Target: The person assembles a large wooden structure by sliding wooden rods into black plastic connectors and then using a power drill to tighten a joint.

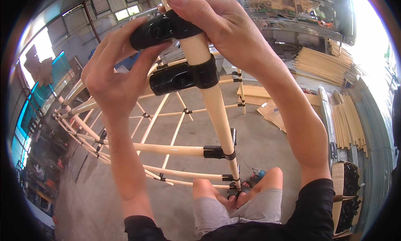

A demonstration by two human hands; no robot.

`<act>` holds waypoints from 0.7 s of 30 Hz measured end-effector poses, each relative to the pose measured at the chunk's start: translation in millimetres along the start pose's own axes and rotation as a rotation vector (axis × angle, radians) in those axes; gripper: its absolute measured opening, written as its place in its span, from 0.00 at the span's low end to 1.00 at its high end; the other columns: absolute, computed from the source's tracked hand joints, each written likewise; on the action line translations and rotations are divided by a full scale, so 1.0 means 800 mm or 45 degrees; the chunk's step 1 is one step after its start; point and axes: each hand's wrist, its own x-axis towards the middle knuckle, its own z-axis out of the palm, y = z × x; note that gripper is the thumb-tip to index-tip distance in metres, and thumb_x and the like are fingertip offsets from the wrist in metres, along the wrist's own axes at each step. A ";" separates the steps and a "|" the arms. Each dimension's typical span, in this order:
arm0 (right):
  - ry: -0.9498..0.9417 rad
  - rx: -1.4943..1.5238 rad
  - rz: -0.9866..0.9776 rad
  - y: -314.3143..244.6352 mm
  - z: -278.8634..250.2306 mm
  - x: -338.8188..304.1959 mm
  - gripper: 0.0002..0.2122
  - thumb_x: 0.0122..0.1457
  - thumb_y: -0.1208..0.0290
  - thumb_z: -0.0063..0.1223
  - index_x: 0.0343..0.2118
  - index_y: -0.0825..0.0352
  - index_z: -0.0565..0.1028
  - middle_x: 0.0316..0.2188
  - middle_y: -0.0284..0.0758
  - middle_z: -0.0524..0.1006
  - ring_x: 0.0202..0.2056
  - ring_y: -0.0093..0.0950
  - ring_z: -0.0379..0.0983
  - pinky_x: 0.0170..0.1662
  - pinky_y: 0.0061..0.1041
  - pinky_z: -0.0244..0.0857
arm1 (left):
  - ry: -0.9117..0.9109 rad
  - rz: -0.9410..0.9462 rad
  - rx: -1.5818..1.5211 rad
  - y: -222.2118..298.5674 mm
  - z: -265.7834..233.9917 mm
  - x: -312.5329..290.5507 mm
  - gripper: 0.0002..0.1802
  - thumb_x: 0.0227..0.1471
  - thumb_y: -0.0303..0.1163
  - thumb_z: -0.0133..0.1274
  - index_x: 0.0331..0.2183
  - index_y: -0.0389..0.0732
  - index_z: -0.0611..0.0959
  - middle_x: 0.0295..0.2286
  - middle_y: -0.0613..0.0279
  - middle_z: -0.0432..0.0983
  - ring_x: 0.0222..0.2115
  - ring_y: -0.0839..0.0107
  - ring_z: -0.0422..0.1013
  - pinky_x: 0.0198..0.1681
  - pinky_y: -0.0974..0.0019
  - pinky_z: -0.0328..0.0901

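An upright cream pipe [217,111] rises close in front of me. Near its top is a black pipe joint [152,32] whose collar goes around the pipe and whose socket points left. My left hand [115,71] pinches that socket between thumb and fingers. My right hand [225,30] is closed around the pipe's top by the joint's collar, thumb pointing up; its fingertips are hidden behind. Just below, a second black joint [184,78] sits on the same pipe, its socket also pointing left. Lower, another black joint [214,152] links the pipe to a horizontal cream pipe [175,149].
A large frame of cream pipes and black joints [186,111] spreads ahead and left. A power drill [259,173] lies by my feet. At right are an open cardboard box [339,178] of black parts, stacked cream pipes [346,122] and flat cardboard [271,114].
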 end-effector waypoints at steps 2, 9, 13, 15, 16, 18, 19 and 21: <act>-0.036 0.087 0.040 0.007 -0.010 0.004 0.24 0.61 0.45 0.52 0.36 0.68 0.82 0.24 0.29 0.78 0.27 0.18 0.72 0.30 0.21 0.66 | 0.003 -0.029 -0.008 0.003 0.004 -0.001 0.22 0.43 0.17 0.65 0.44 0.34 0.83 0.35 0.61 0.83 0.37 0.74 0.77 0.42 0.72 0.70; 0.077 0.316 0.024 0.023 -0.013 0.030 0.26 0.67 0.50 0.44 0.31 0.72 0.80 0.23 0.31 0.77 0.26 0.19 0.70 0.29 0.21 0.63 | 0.053 -0.031 0.232 0.012 0.006 0.001 0.26 0.36 0.19 0.70 0.42 0.32 0.83 0.34 0.56 0.82 0.33 0.68 0.80 0.38 0.70 0.73; 0.221 0.629 -0.283 0.056 0.021 0.056 0.28 0.66 0.54 0.43 0.17 0.73 0.79 0.12 0.30 0.73 0.17 0.19 0.66 0.23 0.21 0.60 | 0.117 -0.097 0.246 0.008 0.011 -0.008 0.26 0.35 0.20 0.70 0.42 0.32 0.84 0.34 0.55 0.82 0.32 0.69 0.79 0.37 0.69 0.73; 0.325 0.763 -0.322 0.062 0.026 0.060 0.29 0.66 0.55 0.42 0.15 0.73 0.78 0.11 0.31 0.72 0.15 0.19 0.65 0.22 0.21 0.59 | 0.120 -0.110 0.300 0.007 0.014 -0.010 0.26 0.35 0.20 0.71 0.42 0.32 0.84 0.34 0.55 0.82 0.32 0.69 0.79 0.36 0.69 0.73; 0.375 0.848 -0.337 0.061 0.029 0.060 0.29 0.66 0.55 0.42 0.14 0.73 0.78 0.10 0.31 0.71 0.15 0.20 0.64 0.21 0.21 0.58 | 0.134 -0.084 0.311 0.007 0.011 -0.009 0.26 0.35 0.20 0.71 0.42 0.32 0.84 0.34 0.55 0.82 0.32 0.69 0.79 0.36 0.68 0.73; 0.344 0.865 -0.338 0.058 0.030 0.064 0.30 0.66 0.55 0.42 0.13 0.73 0.78 0.09 0.32 0.71 0.15 0.20 0.64 0.21 0.21 0.58 | 0.161 -0.034 0.327 0.005 0.008 -0.008 0.27 0.34 0.21 0.71 0.42 0.32 0.84 0.34 0.55 0.82 0.32 0.69 0.78 0.37 0.68 0.72; 0.326 0.874 -0.327 0.058 0.033 0.064 0.30 0.66 0.54 0.41 0.13 0.73 0.78 0.09 0.32 0.71 0.14 0.20 0.64 0.21 0.21 0.58 | 0.171 -0.020 0.334 0.003 0.006 -0.011 0.28 0.34 0.21 0.71 0.42 0.32 0.84 0.34 0.54 0.82 0.32 0.69 0.78 0.37 0.68 0.72; 0.428 0.909 -0.438 0.057 0.041 0.067 0.28 0.66 0.60 0.44 0.09 0.72 0.73 0.06 0.33 0.67 0.10 0.20 0.61 0.17 0.24 0.53 | 0.120 -0.030 0.362 0.001 0.002 -0.012 0.28 0.34 0.21 0.70 0.43 0.31 0.83 0.35 0.53 0.82 0.32 0.68 0.78 0.39 0.67 0.72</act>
